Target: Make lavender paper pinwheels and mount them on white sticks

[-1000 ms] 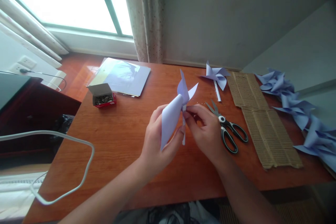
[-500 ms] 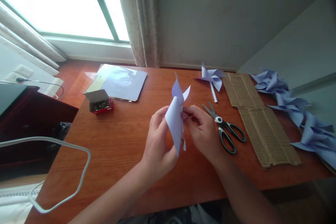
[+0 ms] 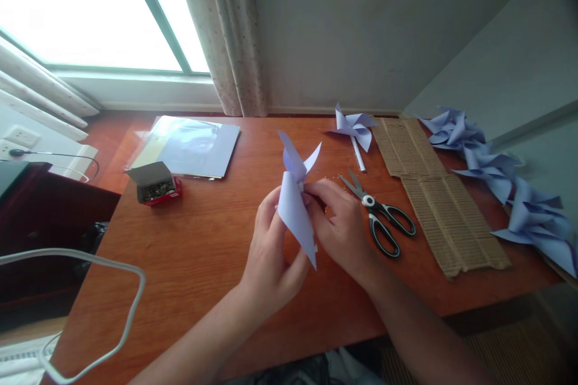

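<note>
A pale lilac paper pinwheel is held up over the middle of the table, its blades seen nearly edge-on. My left hand grips it from the left, fingers closed around the blade side. From the right, my right hand pinches at the back of its centre; what sits between those fingertips is mostly hidden. Just right of that hand lie scissors with black and white handles, blades apart. Another pinwheel on a white paper stick rests farther back.
A brown corrugated cardboard piece lies to the right, with several finished-looking pinwheels along the table's right edge. At the left are a red box of small metal pieces, stacked paper sheets and a white cable.
The pinwheel in my hands has turned, its upper blade leaning farther left, and its stick now barely shows. My view has shifted slightly. Both hands keep their hold.
</note>
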`<state>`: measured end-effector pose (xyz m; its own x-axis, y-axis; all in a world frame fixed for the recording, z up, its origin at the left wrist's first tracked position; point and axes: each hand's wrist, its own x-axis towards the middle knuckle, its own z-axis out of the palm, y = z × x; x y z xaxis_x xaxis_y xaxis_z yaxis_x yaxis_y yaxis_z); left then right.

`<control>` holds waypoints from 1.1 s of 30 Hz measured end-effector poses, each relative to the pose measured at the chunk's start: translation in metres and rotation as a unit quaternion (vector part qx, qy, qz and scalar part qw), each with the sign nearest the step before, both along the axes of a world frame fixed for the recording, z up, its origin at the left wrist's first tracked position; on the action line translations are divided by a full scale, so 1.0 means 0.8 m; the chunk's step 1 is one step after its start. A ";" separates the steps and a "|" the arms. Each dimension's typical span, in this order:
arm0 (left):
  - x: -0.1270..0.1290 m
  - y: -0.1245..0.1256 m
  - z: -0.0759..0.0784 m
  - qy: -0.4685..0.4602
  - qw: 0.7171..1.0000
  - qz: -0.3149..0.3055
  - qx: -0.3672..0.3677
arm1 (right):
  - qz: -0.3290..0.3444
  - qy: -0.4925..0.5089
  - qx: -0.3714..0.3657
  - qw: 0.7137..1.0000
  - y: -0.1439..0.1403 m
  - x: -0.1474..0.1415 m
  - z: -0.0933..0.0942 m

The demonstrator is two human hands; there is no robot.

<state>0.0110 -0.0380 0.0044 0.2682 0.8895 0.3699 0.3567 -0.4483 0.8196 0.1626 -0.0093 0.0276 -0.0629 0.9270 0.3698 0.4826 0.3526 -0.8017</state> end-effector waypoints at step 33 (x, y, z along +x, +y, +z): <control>-0.008 0.004 0.006 0.021 1.000 -0.003 0.004 | 0.001 0.186 -0.138 0.973 0.007 0.000 -0.003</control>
